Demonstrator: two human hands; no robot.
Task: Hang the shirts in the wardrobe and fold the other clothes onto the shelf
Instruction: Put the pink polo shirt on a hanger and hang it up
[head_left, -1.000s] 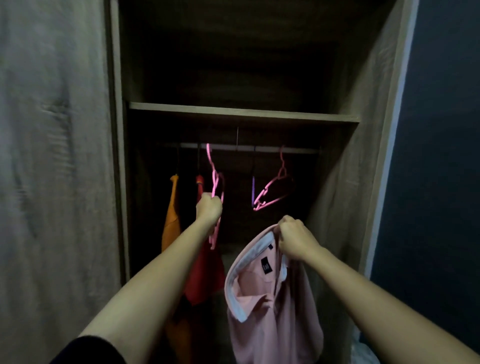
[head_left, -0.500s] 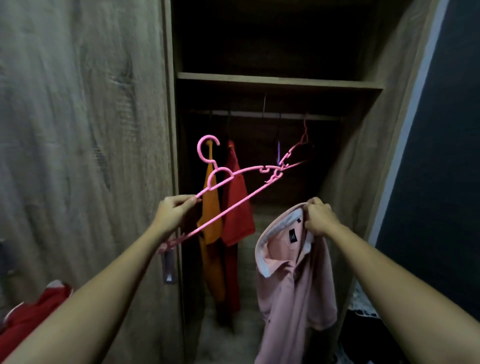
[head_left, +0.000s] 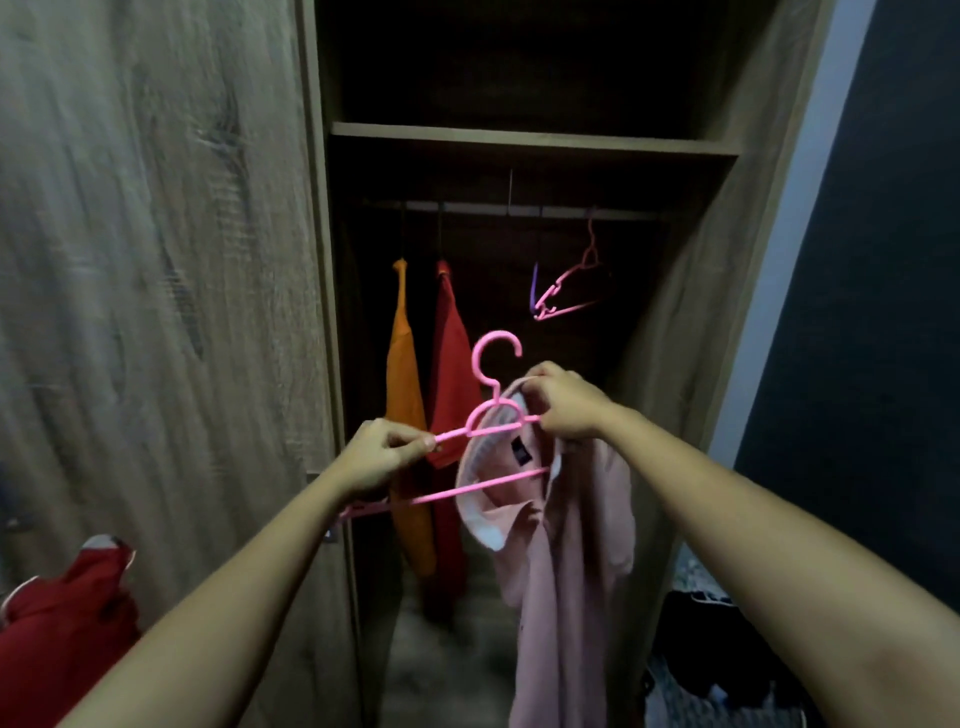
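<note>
The left hand (head_left: 384, 457) pinches the upper arm of a pink hanger (head_left: 483, 486) between thumb and fingertips. From that hand the hanger runs out toward 3 o'clock, hook upright and open to the right at about 1 o'clock. The right hand (head_left: 566, 402) has its fingers curled on the collar of a pink shirt (head_left: 566, 545), right where the hanger's right shoulder meets the cloth. That end of the hanger is hidden by the hand and the collar. The hanger's lower bar crosses the open collar, and its left tip sticks out below the left wrist, toward 7 o'clock. The shirt hangs limp from the right hand toward 6 o'clock, a dark label showing inside the neck.

Both hands are held in front of an open wardrobe (head_left: 691, 312). At 12 o'clock a shelf (head_left: 530, 140) spans it, with a rail (head_left: 519, 209) just beneath. An orange shirt (head_left: 410, 389) and a red shirt (head_left: 452, 364) hang side by side at the rail's left end, touching. Two spare hangers (head_left: 566, 291), one pink and one purple, hang near the right end, at 12 o'clock from the right hand. The wood-grain door (head_left: 156, 260) fills the view at 9 o'clock. A red garment (head_left: 57, 623) lies at 8 o'clock and dark clothes (head_left: 717, 639) at 5 o'clock. A dark wall (head_left: 883, 260) stands at 3 o'clock.
</note>
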